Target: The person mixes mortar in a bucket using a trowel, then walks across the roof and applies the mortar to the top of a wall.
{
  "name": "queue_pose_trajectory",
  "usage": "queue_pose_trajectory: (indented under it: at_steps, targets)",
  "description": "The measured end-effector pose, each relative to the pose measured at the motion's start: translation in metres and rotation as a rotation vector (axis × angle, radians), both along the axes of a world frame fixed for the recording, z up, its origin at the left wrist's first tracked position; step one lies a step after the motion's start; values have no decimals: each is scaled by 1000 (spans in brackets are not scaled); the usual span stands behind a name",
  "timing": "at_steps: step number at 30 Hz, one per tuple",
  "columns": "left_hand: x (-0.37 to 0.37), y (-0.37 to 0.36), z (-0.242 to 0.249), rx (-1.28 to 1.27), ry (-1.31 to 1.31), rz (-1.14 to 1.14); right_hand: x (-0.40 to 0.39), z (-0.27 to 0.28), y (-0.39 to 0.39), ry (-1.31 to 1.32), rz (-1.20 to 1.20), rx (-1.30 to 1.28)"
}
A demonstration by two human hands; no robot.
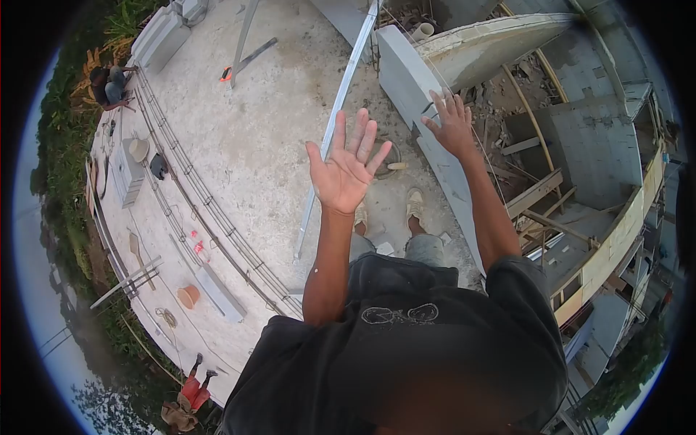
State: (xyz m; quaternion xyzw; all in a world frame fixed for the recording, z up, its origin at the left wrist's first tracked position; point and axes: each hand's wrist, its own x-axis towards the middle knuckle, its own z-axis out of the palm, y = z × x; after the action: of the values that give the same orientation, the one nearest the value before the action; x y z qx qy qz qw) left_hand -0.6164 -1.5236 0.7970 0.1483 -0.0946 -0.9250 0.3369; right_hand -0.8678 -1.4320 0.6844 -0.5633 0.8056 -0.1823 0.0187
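Note:
My left hand (344, 168) is raised with the palm up and its fingers spread, holding nothing. Behind it a long metal straightedge (339, 119) slants across the view, overlapping the hand's edge. My right hand (453, 129) reaches out, back upward and fingers apart, over the top edge of a grey wall panel (413, 80). A thin string runs along the panel close to those fingers. Between my hands, by my feet, is a dark round bucket (393, 154), partly hidden by the left hand, with a pale wooden handle (397, 166) at its rim.
Long rebar cages (210, 196) lie along the slab to the left. Beyond them are an orange bucket (188, 296), a shovel (135, 246) and grey blocks (217, 291). A person (110, 85) crouches at the far left edge. Right of the panel, the floor drops to rubble and timber (536, 192).

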Motion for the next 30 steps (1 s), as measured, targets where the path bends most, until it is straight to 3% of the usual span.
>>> queue_pose_trajectory:
  at_steps: [1,3,5,6,7,9,11,13,14,16,18,20,22,23,24,25,27,28,30]
  targets:
    - [21,4,16,-18,-45,45,-8,1,9,-196,-119,-141]
    - [33,-52,-5,-154,-252,-27,22,67,7,-311,-204,-319]
    - [33,-105,-68,-298,-748,-32,91,139,-4,-473,-2,-418]
    - [32,-120,-86,-184,-868,-18,130,167,-12,-535,83,-494]
    - [27,-131,-97,-76,-978,-15,166,183,-18,-506,265,-548]
    - [14,-133,-107,-131,-1010,129,244,215,-21,-515,681,-410]
    - [17,-119,-99,-108,-937,160,301,191,-25,-514,1190,-149]
    - [31,-105,-64,-32,-749,116,277,155,-43,-237,938,-165]
    - [37,-114,-67,2,-771,135,251,136,-62,-93,826,-177]
    - [72,-114,-95,106,-841,174,199,95,-83,347,376,-61]
    - [96,-121,-104,-87,-1046,309,164,98,-103,226,86,-163]
    - [115,-128,-113,-320,-1328,351,195,169,-105,-61,295,-360]
    - [119,-126,-125,-315,-1301,314,279,213,-88,-421,621,-407]
    - [108,-130,-131,-509,-1369,330,324,229,-79,-608,821,-397]
    - [103,-119,-140,-688,-1450,331,372,242,-70,-625,1022,-332]
    - [109,-109,-98,-624,-1335,195,406,252,-64,-630,1218,-262]
    - [112,-77,-19,-493,-1068,-82,428,248,-69,-625,1282,-17]
    - [136,-68,-2,-319,-761,-68,437,241,-76,-611,1293,90]
    - [172,-56,-27,-287,-429,91,406,200,-91,-264,1280,32]
